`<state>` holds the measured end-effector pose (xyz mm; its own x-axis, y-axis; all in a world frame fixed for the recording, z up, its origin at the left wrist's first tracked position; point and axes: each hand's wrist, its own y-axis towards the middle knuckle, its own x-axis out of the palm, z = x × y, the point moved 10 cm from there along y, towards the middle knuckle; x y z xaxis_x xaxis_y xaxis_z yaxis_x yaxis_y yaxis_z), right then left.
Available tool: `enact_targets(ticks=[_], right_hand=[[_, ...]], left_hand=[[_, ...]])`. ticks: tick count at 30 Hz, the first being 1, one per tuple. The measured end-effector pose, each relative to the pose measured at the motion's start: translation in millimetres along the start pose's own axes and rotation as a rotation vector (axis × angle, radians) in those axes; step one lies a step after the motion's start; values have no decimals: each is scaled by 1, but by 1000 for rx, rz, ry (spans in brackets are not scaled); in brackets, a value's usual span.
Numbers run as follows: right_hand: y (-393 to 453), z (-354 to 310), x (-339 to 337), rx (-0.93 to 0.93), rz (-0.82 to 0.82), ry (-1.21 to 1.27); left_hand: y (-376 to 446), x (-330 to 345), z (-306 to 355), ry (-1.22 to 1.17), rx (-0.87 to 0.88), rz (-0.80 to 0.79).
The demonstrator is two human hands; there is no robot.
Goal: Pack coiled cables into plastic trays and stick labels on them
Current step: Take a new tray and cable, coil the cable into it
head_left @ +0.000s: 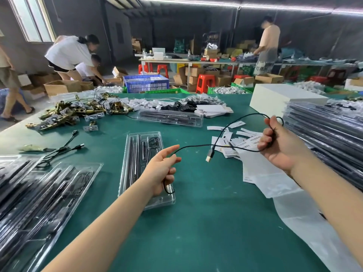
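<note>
A thin black cable (198,147) hangs stretched between my two hands above the green table (206,222). My left hand (161,169) pinches one end and keeps a small loop under its curled fingers. My right hand (279,142) grips several loops of the same cable at the right. The cable's gold USB plug (209,155) dangles between the hands. Under my left hand lies a clear plastic tray (137,154) with dark parts in its slots. Loose white labels (237,142) are scattered left of my right hand.
Filled clear trays (45,191) are stacked at the left and more (326,132) at the right. Another tray (170,116), brass hardware (74,112), spare black cables (62,149), a white box (282,99) and plastic bags (284,193) lie around. People work behind the table.
</note>
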<state>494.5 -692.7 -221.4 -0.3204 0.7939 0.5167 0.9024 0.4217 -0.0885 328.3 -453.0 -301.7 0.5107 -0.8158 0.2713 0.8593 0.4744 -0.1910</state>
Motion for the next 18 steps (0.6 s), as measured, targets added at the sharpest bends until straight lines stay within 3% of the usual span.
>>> enact_targets(ticks=[5, 10, 12, 15, 18], right_hand=[[-12, 3, 33, 75, -175, 108], [-29, 13, 75, 157, -316, 160], [-29, 13, 83, 114, -310, 77], [-28, 16, 91, 65, -341, -109], [-33, 24, 101, 86, -405, -119]], left_hand=[[-7, 23, 2, 512, 127, -51], [-31, 81, -21, 766, 86, -415], [-29, 82, -10, 845, 200, -318], [-31, 64, 34, 658, 400, -13], [-38, 60, 71, 468, 520, 25]])
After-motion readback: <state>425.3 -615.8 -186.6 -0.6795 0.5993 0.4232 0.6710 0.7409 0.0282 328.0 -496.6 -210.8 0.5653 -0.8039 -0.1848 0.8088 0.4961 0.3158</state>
